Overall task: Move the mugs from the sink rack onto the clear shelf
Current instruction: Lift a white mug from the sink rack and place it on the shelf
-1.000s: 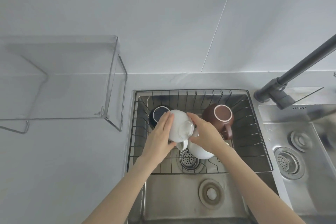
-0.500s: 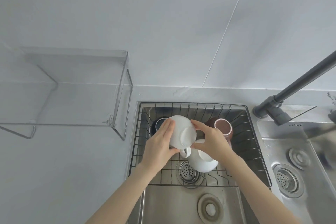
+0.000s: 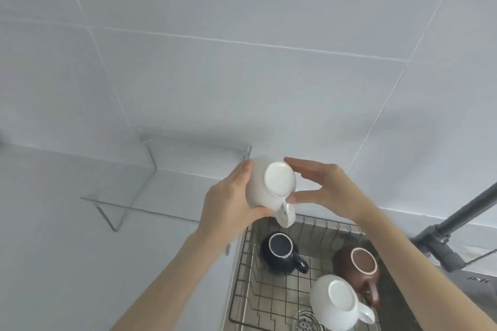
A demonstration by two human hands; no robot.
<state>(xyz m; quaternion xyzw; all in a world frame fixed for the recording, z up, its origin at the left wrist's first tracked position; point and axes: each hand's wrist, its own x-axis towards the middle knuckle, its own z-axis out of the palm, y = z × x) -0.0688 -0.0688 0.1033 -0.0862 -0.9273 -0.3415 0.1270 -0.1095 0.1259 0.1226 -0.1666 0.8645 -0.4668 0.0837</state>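
Note:
A white mug is held upside down in the air above the rack's far left corner, its base facing me and its handle pointing down. My left hand grips its left side. My right hand touches the base rim with thumb and fingertips. In the wire sink rack three mugs stand upside down: a dark blue one, a brown one and another white one. The clear shelf stands on the counter to the left, partly behind my left hand.
A dark grey faucet rises at the right edge. A sink drain strainer shows under the rack at the bottom. White tiled wall fills the upper view, and grey counter lies left of the sink.
Both hands have lifted the white mug up out of the rack and toward the left. The camera has tilted upward, so the sink now sits low in view.

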